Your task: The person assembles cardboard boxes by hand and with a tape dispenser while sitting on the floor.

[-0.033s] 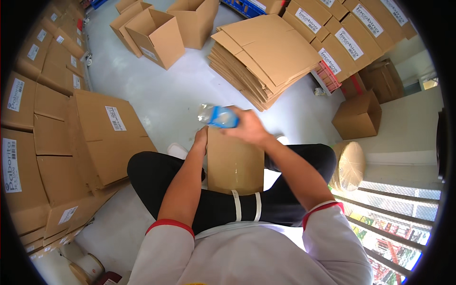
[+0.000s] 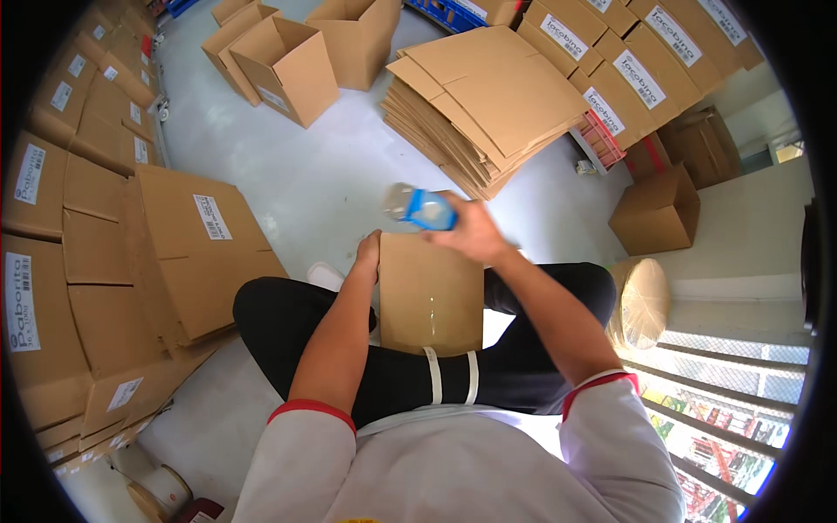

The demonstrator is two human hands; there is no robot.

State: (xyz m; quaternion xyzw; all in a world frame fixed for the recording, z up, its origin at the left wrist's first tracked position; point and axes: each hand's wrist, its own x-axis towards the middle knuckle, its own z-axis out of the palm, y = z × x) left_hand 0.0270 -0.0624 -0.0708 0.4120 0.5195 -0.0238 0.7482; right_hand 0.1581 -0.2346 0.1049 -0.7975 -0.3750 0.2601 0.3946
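A cardboard box point(image 2: 432, 296) stands between my legs, with a strip of shiny clear tape on its near part. My left hand point(image 2: 369, 253) grips the box at its far left edge, the fingertips partly hidden. Above the box's far edge, my right hand point(image 2: 475, 231) is closed around a blue tape dispenser point(image 2: 432, 210). The clear, roll-like end of the dispenser points left and is blurred by motion.
Flattened cartons point(image 2: 497, 96) lie stacked beyond the box. Open cartons point(image 2: 288, 74) stand at the far left. Labelled cartons point(image 2: 196, 253) line the left side, and more closed cartons point(image 2: 641, 78) are piled far right. A wrapped round bundle point(image 2: 643, 303) stands by the right wall.
My right hand has shifted a little to the right with the tape dispenser. My left hand and the box stay in place.
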